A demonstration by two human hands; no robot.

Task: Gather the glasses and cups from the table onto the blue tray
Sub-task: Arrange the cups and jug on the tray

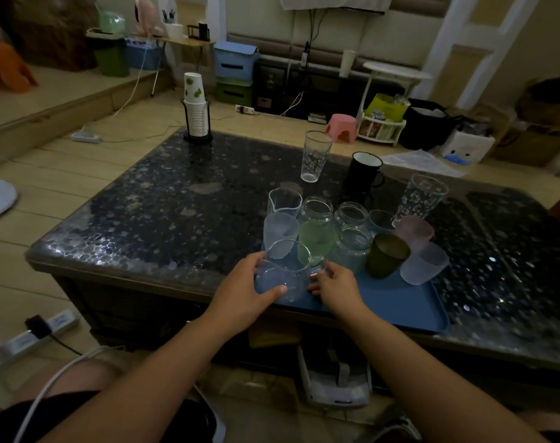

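Observation:
A blue tray (400, 302) lies at the near edge of the dark table (176, 199). Several cups and jars stand on it, among them a green frosted cup (317, 239), an olive cup (385, 255) and a pale frosted cup (424, 263). Both hands grip a clear glass pitcher (283, 271) at the tray's near left corner: my left hand (243, 292) wraps its side, my right hand (336, 284) pinches its handle. Farther back on the table stand a patterned tall glass (315, 156), a black mug (363, 175) and a second patterned glass (421, 196).
A stack of paper cups in a black holder (196, 113) stands at the table's far left corner. A pink stool (342, 127), a white side table (397, 71), storage boxes and cables lie on the floor beyond. A power strip (32, 334) lies at the near left.

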